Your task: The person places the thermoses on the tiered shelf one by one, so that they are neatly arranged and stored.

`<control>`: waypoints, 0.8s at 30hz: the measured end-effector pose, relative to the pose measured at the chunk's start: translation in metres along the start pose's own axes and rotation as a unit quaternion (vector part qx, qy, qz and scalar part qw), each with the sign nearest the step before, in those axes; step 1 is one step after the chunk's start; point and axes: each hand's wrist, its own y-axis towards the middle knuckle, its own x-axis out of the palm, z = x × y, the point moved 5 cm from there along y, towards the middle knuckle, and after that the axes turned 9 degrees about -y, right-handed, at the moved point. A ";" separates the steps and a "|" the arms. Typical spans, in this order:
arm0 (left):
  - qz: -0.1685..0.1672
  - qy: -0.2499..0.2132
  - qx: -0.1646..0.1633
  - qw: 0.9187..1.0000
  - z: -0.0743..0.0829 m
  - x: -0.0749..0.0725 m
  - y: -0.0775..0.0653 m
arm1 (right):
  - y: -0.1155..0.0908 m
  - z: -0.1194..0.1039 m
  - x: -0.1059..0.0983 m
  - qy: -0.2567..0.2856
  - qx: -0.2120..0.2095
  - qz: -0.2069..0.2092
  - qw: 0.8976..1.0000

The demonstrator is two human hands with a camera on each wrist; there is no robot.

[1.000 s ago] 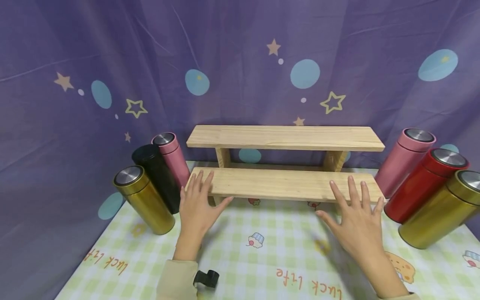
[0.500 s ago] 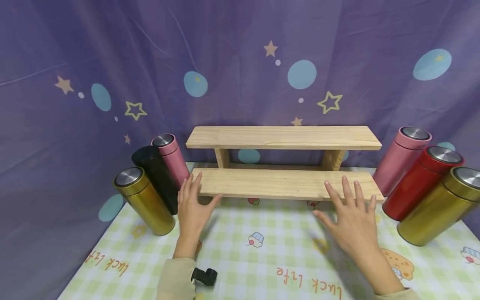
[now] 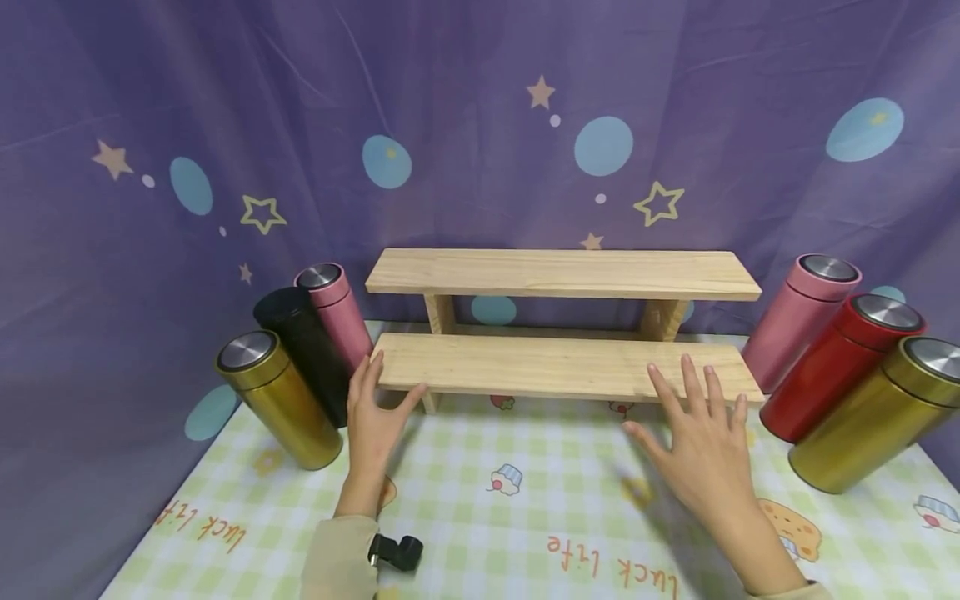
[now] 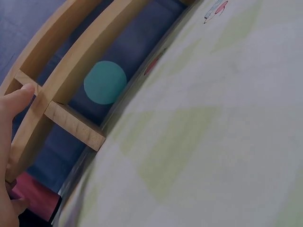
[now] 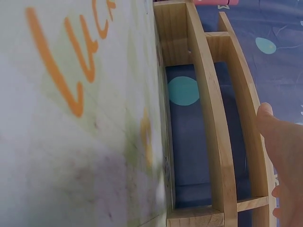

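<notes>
A two-tier wooden shelf (image 3: 510,364) of pale boards stands across the back of the table. My left hand (image 3: 375,427) is at the left front corner of its lower board, fingers pointing forward and thumb spread out toward the front edge. In the left wrist view, that thumb (image 4: 20,100) overlaps the shelf. My right hand (image 3: 705,450) is spread wide at the right part of the lower board, its fingertips overlapping the board in the head view. Neither hand grips anything. A black bottle (image 3: 303,354) stands close beside my left fingers.
Left of the shelf are a gold bottle (image 3: 281,400) and a pink bottle (image 3: 337,312). On the right stand another pink bottle (image 3: 798,325), a red bottle (image 3: 840,371) and a gold bottle (image 3: 873,421). A checked tablecloth (image 3: 495,525) covers the table; a purple curtain (image 3: 465,75) hangs behind.
My left hand has slid leftward from over the lower board to its left end. The right hand is nearly where it was, still spread. Shelf and bottles stay in place.
</notes>
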 end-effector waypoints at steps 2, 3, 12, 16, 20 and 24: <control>0.003 -0.009 -0.004 1.000 -0.001 0.000 0.000 | 0.001 0.000 0.000 0.002 0.002 -0.003 1.000; 0.005 -0.013 -0.005 1.000 -0.001 0.000 0.000 | 0.001 0.001 -0.001 0.003 0.003 -0.005 1.000; 0.012 -0.026 -0.027 0.999 -0.004 0.002 0.000 | 0.004 0.004 -0.014 0.014 0.005 0.008 1.000; 0.008 -0.029 -0.039 0.999 -0.007 0.004 -0.001 | 0.003 0.009 -0.022 0.023 0.007 0.010 1.000; 0.010 -0.030 -0.043 0.999 -0.009 0.005 -0.002 | 0.000 0.012 -0.032 0.042 0.000 0.025 0.999; 0.009 -0.030 -0.046 0.998 -0.010 0.003 -0.002 | -0.006 0.014 -0.041 0.057 -0.011 0.053 0.997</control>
